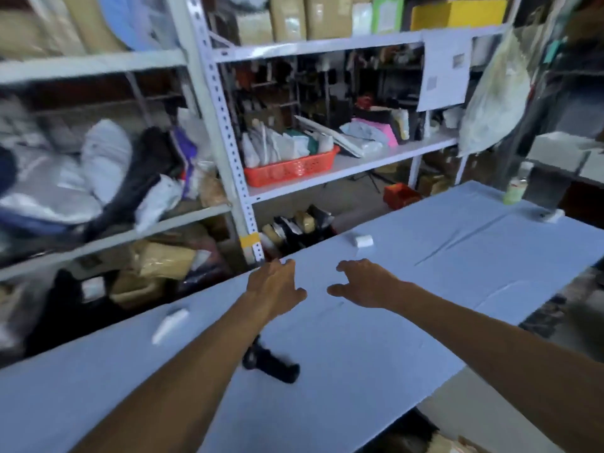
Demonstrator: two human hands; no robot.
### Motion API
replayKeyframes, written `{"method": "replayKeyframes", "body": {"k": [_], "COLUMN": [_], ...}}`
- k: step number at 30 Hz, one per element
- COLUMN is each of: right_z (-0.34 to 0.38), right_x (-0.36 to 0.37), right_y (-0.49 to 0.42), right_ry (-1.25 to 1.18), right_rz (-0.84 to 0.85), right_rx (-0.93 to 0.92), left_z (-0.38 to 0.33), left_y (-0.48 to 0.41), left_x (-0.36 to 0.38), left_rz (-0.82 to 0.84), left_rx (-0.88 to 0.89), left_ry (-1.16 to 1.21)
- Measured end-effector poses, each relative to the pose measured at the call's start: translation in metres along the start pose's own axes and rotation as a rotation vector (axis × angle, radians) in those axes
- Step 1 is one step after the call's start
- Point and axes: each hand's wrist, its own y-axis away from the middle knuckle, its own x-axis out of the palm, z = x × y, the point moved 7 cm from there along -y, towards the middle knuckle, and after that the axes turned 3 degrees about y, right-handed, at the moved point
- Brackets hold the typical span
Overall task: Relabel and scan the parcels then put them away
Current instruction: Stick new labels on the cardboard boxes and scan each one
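A black scanner [273, 362] lies flat on the pale blue table [359, 354] beside the left forearm, its long axis running left to right; blur hides which way it points. Beyond it, the left hand [277, 286] and right hand [362, 282] reach forward, fingers loose and holding nothing. Behind the table, metal shelves [228, 125] hold bagged parcels [98, 158].

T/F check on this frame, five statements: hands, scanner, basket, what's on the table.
1. Both hands hold nothing. True: left hand and right hand are open over the table.
2. The black scanner is in the right hand. False: it lies on the table under the left forearm.
3. The red basket sits on the table. False: it sits on a rack shelf.
4. A small white roll lies on the table beyond the right hand. True.
5. A parcel lies between the hands. False: only bare table shows there.
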Motion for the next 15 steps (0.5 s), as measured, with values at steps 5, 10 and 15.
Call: {"method": "replayKeyframes", "body": {"k": [5, 10, 15], "right_z": [0.227, 0.411, 0.53], "right_x": [0.049, 0.125, 0.177], "right_y": [0.001, 0.041, 0.065], "right_ry": [0.0, 0.083, 0.122], "right_rz": [0.127, 0.269, 0.33], "right_rx": [-0.445, -0.741, -0.846], "left_z": [0.198, 0.352, 0.449], "left_y": [0.13, 0.285, 0.394], "left_x": [-0.007, 0.007, 0.015], "left_rz": [-0.044, 0.002, -0.005], "left_rx": [-0.417, -0.768, -0.977], "left_ry": [0.084, 0.115, 0.216]}}
